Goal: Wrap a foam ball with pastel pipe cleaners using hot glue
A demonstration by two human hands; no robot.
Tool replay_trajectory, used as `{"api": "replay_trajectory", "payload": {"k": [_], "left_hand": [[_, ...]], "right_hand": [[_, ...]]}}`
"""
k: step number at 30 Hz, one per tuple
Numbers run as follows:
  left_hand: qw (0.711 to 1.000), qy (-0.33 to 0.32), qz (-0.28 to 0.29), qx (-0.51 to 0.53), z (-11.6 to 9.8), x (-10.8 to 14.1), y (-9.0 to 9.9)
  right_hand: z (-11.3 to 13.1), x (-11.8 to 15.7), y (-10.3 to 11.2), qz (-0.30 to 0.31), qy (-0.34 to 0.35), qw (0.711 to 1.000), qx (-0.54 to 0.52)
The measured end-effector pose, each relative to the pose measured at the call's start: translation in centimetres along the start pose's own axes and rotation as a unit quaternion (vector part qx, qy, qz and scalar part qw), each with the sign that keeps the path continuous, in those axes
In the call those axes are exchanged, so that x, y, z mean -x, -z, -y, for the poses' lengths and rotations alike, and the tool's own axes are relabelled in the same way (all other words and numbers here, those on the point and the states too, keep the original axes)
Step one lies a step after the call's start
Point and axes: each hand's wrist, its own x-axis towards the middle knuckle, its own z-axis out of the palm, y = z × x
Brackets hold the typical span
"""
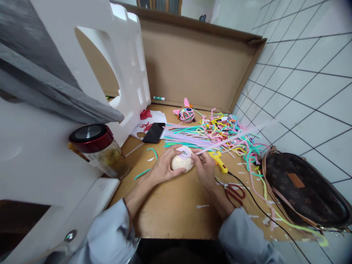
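Note:
A round cream ball (182, 164) with a small pale purple coil on its upper side is held above the table's middle. My left hand (167, 164) wraps round its left side, thumb across the lower front. At the ball's right side, my right hand (204, 167) pinches a long pale pink fuzzy strip (225, 141), which runs from the ball up to the right, its far end blurred. Just right of that hand lies a yellow glue gun (220, 162), and below it are red-handled scissors (235, 192), partly behind my right forearm.
Fuzzy strips (187, 137) and a tangled heap (228, 128) lie behind my hands, near a striped fish-like figure (186, 113). A black phone (154, 132) and lidded jar (101, 150) are left. A brown bag (305, 187) and black cord (258, 205) are right.

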Motion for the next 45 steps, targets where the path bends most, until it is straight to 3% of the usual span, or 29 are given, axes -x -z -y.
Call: {"api": "replay_trajectory", "payload": {"k": [11, 18, 32, 45], "left_hand": [[1.0, -0.029, -0.009, -0.003, 0.3, 0.1, -0.2], [1.0, -0.024, -0.013, 0.001, 0.2, 0.1, -0.1], [1.0, -0.013, -0.002, 0.015, 0.1, 0.1, -0.1], [1.0, -0.003, 0.005, 0.002, -0.1, 0.0, 0.1]], "right_hand": [[0.3, -0.6, 0.7, 0.016, 0.012, 0.996, 0.086], [0.5, -0.4, 1.0, 0.026, -0.011, 0.998, 0.064], [1.2, -3.2, 1.1, 0.132, -0.019, 0.99, 0.04], [0.1, -3.2, -0.2, 0.088, -0.035, 0.996, -0.002]]}}
